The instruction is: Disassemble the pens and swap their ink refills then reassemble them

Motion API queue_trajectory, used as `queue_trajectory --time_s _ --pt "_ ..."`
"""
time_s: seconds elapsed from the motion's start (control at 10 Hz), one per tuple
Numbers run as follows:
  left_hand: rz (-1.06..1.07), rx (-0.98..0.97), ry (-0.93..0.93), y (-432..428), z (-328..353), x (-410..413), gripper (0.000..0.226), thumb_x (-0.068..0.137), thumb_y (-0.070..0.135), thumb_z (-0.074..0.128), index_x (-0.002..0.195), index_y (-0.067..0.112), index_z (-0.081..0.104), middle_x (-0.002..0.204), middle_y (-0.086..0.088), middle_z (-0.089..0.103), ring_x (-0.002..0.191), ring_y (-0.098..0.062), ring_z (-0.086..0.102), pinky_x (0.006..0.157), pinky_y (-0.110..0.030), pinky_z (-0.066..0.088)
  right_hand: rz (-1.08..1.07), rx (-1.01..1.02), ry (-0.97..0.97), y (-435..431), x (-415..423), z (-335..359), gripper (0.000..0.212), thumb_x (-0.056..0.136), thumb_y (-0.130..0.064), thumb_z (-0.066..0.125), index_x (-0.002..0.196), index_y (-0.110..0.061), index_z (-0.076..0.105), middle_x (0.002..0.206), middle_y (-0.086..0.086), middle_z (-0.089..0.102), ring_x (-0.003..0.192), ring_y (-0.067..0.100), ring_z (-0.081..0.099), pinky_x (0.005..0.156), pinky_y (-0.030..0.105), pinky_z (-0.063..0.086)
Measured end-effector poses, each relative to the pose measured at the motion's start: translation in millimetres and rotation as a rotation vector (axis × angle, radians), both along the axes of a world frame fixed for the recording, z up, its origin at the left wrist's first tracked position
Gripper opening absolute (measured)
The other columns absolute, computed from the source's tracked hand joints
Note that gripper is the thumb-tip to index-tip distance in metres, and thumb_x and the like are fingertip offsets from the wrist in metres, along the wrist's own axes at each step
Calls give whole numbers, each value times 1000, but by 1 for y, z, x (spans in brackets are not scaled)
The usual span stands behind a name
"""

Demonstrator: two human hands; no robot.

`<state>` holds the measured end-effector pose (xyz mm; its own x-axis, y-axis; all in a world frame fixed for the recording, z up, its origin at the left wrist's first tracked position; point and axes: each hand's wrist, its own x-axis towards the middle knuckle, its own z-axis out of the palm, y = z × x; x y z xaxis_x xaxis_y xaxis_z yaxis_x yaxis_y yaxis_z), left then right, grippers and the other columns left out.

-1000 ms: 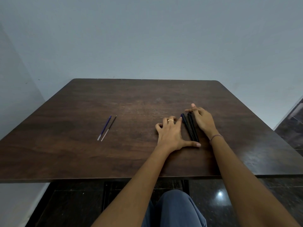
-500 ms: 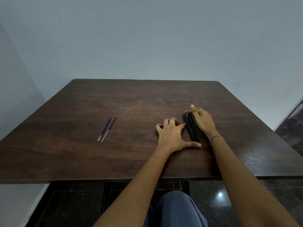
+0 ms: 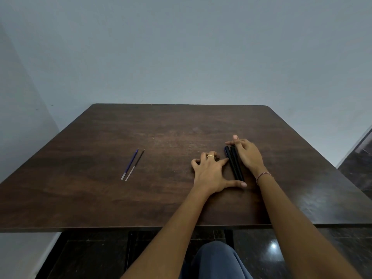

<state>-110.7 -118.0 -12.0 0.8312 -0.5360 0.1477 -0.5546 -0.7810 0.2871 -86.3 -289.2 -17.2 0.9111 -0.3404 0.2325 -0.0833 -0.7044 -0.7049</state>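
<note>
Two dark pen bodies lie side by side on the brown table, right of centre. My left hand rests flat on the table against their left side, thumb stretched below their near ends. My right hand presses against their right side, fingertips by the far ends. The two hands bracket the pens; neither lifts them. Two thin ink refills lie parallel far to the left: a blue refill and a dark refill.
The table's near edge runs across the lower view; my knee in blue-grey cloth is below it. A plain wall stands behind the table. A dark glossy floor shows at the right.
My hands have closed in slightly, pushing the two pen bodies tighter together. The refills have not moved.
</note>
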Motion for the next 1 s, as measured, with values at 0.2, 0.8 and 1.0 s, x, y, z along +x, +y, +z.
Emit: queue_trajectory --time_s 0.2,0.8,1.0 --pt "3 0 -14 -1 0 0 91 56 90 48 133 40 45 137 -3 40 125 -25 28 94 -48 25 -12 -61 23 2 0 2 55 96 -59 23 97 -34 73 117 -2 59 115 19 48 102 43 36" --pt "99 -132 11 -4 2 6 71 88 66 12 136 26 46 138 -6 42 126 -22 31 98 -46 25 -4 -8 -16 2 -1 4 53 96 -56 24 106 -33 70 107 -11 58 111 12 49 101 39 37" --pt "182 -86 -74 4 6 15 62 93 49 7 146 24 28 148 -5 33 135 -23 26 104 -49 24 -28 -46 -128 3 -10 -3 38 98 -44 32 111 -31 65 119 -3 61 123 19 46 106 36 36"
